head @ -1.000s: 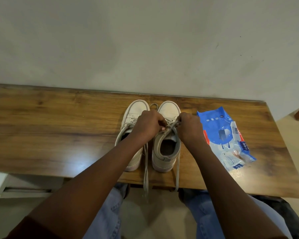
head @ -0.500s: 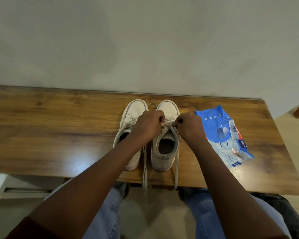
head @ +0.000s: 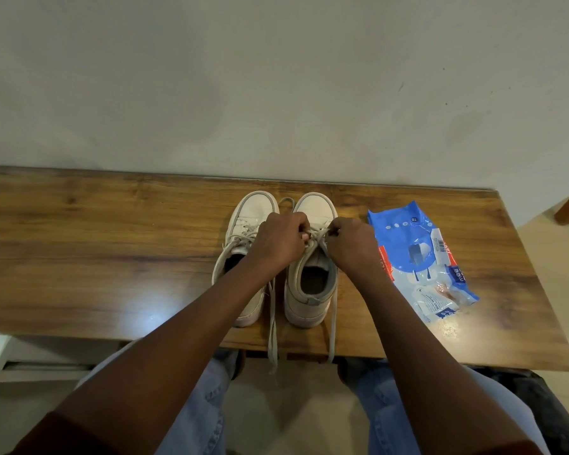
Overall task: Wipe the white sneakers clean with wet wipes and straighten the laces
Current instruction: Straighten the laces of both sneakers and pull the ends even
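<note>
A plain grey wall (head: 276, 77) backs the brown wooden table (head: 96, 257) before you. To your right lies a flat blue plastic pack of wet wipes (head: 414, 257), apart from the white leather sneakers (head: 316, 208) at mid-table. Your left forearm (head: 211, 316) crosses the left shoe, hiding part of it. Both shoes stand side by side, toes toward the wall, long axes running away from you. Your left hand (head: 276, 244) and right hand (head: 352, 247) each pinch the pale laces (head: 271, 323) over the right shoe's tongue; two loose ends hang past the near edge
</note>
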